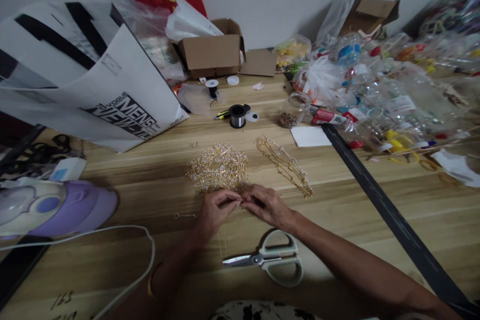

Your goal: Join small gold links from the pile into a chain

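Observation:
My left hand (pixel 219 210) and my right hand (pixel 268 206) meet fingertip to fingertip over the wooden table (pixel 150 200). Both are closed in a pinch, and whatever lies between the fingertips is too small to name. Just beyond them is a heap of gold and clear beaded pieces (pixel 219 165). Several gold beaded chains (pixel 287 167) lie stretched out to the right of the heap. Left of my left hand rests a small pin with a ring at one end (pixel 184 215). Scissors with pale handles (pixel 264 258) lie in front of my wrists, near thin gold strands (pixel 222 244).
A spool of wire (pixel 237 116), a utility knife (pixel 222 114) and a jar of beads (pixel 292 111) stand behind the heap. A large white bag (pixel 93 95) and a purple device (pixel 78 205) are at left. Plastic bags and bottles (pixel 386 90) crowd the right, beyond a black strip (pixel 390 220).

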Available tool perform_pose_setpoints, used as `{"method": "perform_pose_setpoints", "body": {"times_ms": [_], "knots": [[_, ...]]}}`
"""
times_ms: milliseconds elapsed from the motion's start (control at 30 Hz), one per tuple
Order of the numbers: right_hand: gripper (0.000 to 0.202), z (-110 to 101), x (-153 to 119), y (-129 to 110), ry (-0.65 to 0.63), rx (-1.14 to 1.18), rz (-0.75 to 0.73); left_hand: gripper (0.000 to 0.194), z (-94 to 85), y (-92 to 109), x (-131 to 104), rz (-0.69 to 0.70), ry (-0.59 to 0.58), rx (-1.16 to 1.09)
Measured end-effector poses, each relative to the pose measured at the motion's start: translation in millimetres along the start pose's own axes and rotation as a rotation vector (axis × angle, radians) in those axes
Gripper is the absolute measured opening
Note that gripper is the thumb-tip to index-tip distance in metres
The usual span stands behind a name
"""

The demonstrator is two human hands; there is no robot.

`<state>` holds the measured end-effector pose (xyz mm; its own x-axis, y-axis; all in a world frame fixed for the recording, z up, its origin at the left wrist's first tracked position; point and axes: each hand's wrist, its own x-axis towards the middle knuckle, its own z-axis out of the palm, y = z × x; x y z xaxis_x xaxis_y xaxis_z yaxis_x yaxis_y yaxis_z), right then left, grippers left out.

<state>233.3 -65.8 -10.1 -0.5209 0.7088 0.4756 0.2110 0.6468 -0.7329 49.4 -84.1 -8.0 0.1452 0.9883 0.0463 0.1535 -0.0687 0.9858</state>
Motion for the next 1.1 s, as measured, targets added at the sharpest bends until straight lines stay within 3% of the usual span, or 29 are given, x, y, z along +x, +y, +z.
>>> {"method": "perform_pose_setpoints", "body": {"times_ms": [667, 1100], "knots": [[0.016, -1.4, 0.8, -1.8, -0.019, 0.010, 0.040, 0.011, -3.0, 3.9, 0.0, 0.014, -0.054, 0.101], [0.013, -0.6, -0.3, 0.4, -0.029, -0.024, 0.024, 0.011, -3.6, 10.3, 0.5, 0.035, 0.010, 0.079]]}}
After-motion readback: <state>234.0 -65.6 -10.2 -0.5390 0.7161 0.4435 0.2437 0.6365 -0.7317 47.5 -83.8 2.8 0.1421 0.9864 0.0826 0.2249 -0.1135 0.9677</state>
